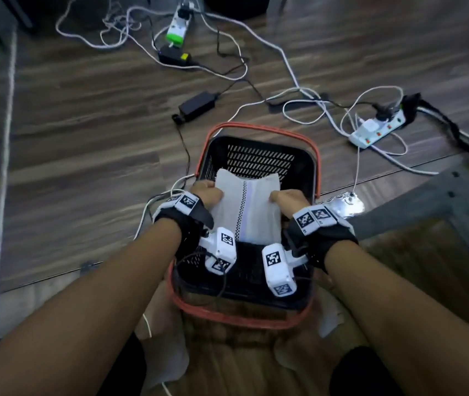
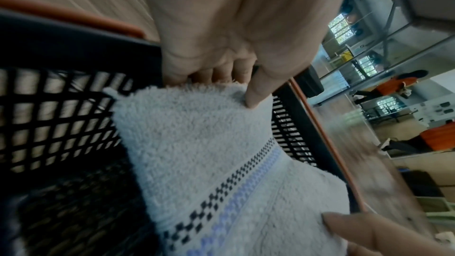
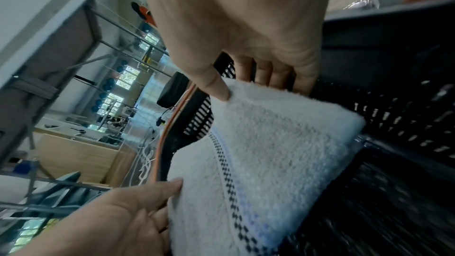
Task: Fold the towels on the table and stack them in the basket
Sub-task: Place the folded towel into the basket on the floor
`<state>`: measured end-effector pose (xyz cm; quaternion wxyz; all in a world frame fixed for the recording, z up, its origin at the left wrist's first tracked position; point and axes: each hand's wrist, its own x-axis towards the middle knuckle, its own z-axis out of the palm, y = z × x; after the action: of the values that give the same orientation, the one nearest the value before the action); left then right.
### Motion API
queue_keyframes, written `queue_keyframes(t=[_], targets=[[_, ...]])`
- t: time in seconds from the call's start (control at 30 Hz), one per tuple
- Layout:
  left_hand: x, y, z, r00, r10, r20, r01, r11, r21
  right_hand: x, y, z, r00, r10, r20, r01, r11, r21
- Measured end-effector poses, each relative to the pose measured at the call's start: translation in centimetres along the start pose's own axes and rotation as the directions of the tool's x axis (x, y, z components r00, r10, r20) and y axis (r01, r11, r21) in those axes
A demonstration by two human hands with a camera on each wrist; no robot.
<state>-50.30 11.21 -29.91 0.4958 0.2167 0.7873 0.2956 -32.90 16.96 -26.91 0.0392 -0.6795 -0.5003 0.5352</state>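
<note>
A folded white towel (image 1: 246, 208) with a black checked stripe and a pale blue band hangs inside the black mesh basket (image 1: 259, 144) with red handles, which stands on the floor. My left hand (image 1: 206, 192) pinches the towel's left edge, thumb on top and fingers underneath (image 2: 256, 94). My right hand (image 1: 287, 200) pinches its right edge the same way (image 3: 218, 87). The towel (image 2: 197, 143) sags a little between both hands, its far end tilted up toward the basket's far wall. The right wrist view shows the towel (image 3: 270, 143) above the dark basket bottom.
Many white and black cables (image 1: 256, 67), two power strips (image 1: 376, 128) and a black adapter (image 1: 197, 102) lie on the wooden floor beyond the basket. A table corner (image 1: 441, 195) with a grey metal frame sits to the right. My legs are below the basket.
</note>
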Motion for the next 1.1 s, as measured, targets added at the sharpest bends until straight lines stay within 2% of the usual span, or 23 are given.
queue_keyframes(t=[0.13, 0.23, 0.37, 0.67, 0.77, 0.9, 1.0, 1.03, 1.1], targets=[[4.7, 1.3, 1.6, 0.998, 0.055, 0.023, -0.057, 0.992, 0.111, 5.2, -0.3, 0.6, 0.996, 0.055, -0.072, -0.055, 0.998, -0.002], [7.4, 2.1, 3.2, 0.995, 0.099, 0.011, -0.100, 0.988, 0.117, 8.4, -0.2, 0.6, 0.987, 0.060, -0.147, -0.056, 0.998, 0.033], [9.6, 1.5, 4.5, 0.998, 0.066, 0.007, -0.066, 0.990, 0.128, 11.1, 0.3, 0.8, 0.991, 0.049, -0.122, -0.051, 0.999, -0.012], [10.1, -1.0, 4.9, 1.000, 0.002, -0.027, 0.001, 0.996, 0.088, 11.6, 1.9, 2.8, 0.983, 0.086, -0.165, -0.089, 0.996, -0.007], [9.8, -1.4, 5.0, 0.999, 0.027, -0.042, -0.022, 0.994, 0.104, 12.3, 2.5, 2.8, 0.984, 0.078, -0.159, -0.081, 0.997, -0.012], [9.9, -2.0, 5.3, 0.997, 0.054, -0.061, -0.046, 0.992, 0.115, 12.0, 2.6, 3.2, 0.983, 0.030, -0.183, -0.033, 0.999, -0.013], [9.9, -2.3, 5.8, 0.982, 0.147, -0.117, -0.118, 0.967, 0.224, 11.4, 2.3, 4.4, 0.954, -0.021, -0.299, 0.011, 0.999, -0.034], [9.7, -2.4, 6.0, 0.967, 0.216, -0.135, -0.170, 0.943, 0.284, 11.3, 2.3, 4.8, 0.933, -0.080, -0.350, 0.049, 0.994, -0.098], [9.5, -2.8, 6.4, 0.920, 0.370, -0.130, -0.294, 0.870, 0.395, 10.7, 2.5, 5.6, 0.875, -0.308, -0.374, 0.178, 0.922, -0.343]])
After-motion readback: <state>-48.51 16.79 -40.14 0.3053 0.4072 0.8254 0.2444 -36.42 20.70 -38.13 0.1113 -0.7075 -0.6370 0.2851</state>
